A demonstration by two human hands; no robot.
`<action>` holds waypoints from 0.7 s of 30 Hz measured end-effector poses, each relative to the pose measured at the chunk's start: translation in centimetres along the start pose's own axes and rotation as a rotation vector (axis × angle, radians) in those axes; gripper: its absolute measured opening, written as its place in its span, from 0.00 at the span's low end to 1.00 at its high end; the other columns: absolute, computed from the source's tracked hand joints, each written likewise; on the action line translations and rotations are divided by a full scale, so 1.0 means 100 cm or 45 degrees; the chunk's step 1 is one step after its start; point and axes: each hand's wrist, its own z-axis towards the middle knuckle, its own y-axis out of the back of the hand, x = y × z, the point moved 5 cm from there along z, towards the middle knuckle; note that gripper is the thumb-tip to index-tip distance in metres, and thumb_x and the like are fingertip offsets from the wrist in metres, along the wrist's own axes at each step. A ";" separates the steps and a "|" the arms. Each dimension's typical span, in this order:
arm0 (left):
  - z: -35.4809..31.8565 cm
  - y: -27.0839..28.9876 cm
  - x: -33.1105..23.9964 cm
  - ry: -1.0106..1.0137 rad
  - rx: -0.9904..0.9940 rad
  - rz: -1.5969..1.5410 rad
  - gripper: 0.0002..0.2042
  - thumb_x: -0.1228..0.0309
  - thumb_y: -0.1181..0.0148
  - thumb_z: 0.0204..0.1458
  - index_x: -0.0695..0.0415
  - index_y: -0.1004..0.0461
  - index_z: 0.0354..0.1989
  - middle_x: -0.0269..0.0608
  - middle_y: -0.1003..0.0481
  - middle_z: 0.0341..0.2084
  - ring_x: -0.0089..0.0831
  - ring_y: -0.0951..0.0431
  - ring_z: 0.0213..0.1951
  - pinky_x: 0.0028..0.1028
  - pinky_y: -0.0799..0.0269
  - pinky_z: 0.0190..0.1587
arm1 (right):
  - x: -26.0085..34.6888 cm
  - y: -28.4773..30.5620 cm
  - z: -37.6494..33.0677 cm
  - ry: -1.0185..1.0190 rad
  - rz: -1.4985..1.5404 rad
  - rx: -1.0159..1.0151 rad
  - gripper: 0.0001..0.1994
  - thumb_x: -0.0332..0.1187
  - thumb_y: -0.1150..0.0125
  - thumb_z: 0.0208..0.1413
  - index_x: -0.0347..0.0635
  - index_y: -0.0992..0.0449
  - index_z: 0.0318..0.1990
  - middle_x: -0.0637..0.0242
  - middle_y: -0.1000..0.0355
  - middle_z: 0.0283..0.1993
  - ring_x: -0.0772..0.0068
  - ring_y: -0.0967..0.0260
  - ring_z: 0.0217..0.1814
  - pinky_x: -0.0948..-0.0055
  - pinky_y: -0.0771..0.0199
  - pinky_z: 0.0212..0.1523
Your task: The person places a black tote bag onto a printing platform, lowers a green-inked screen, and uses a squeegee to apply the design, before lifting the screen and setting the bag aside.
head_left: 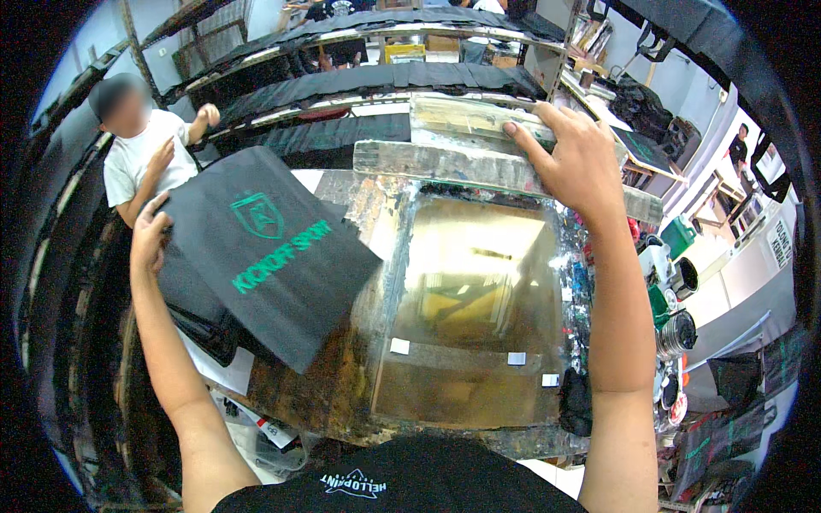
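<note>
My left hand [152, 235] is closed on the left edge of a black fabric bag panel [295, 295], which carries a green shield print and green lettering. The panel hangs tilted over the left part of the worktable. At the far side of the table, my right hand [577, 158] is gripping the top of a raised, ink-stained screen-printing frame [453, 168]; part of its grip is hidden behind the frame. Between my arms lies a shiny, see-through plate [462, 325] reflecting light, with small white tabs [399, 346] on it.
Racks [376, 85] with rows of black pieces stand beyond the table. A person in a white shirt [145, 154] is at the left. Ink tubs and cans [676, 333] crowd the right side. A black crumpled cloth [575, 402] lies by the plate's right corner.
</note>
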 end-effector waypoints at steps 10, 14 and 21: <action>-0.034 0.101 0.179 -0.054 -0.902 0.787 0.31 0.67 0.33 0.61 0.65 0.34 0.70 0.58 0.26 0.61 0.46 0.25 0.63 0.36 0.31 0.65 | 0.002 0.007 -0.004 -0.017 -0.049 0.078 0.27 0.60 0.43 0.65 0.40 0.20 0.42 0.51 0.21 0.40 0.47 0.23 0.48 0.48 0.34 0.53; -0.157 0.045 0.132 -0.289 -0.377 0.846 0.25 0.63 0.25 0.54 0.65 0.24 0.55 0.53 0.24 0.57 0.49 0.24 0.60 0.39 0.31 0.64 | 0.008 0.004 -0.005 -0.003 -0.038 0.067 0.27 0.60 0.43 0.65 0.40 0.20 0.42 0.51 0.21 0.40 0.47 0.23 0.48 0.49 0.34 0.52; -0.226 -0.003 0.094 -0.231 -0.108 0.921 0.29 0.66 0.22 0.46 0.67 0.24 0.56 0.56 0.26 0.62 0.53 0.28 0.66 0.43 0.34 0.69 | 0.005 -0.002 0.003 -0.034 -0.011 0.109 0.29 0.62 0.43 0.64 0.43 0.18 0.51 0.51 0.20 0.45 0.46 0.23 0.52 0.49 0.33 0.57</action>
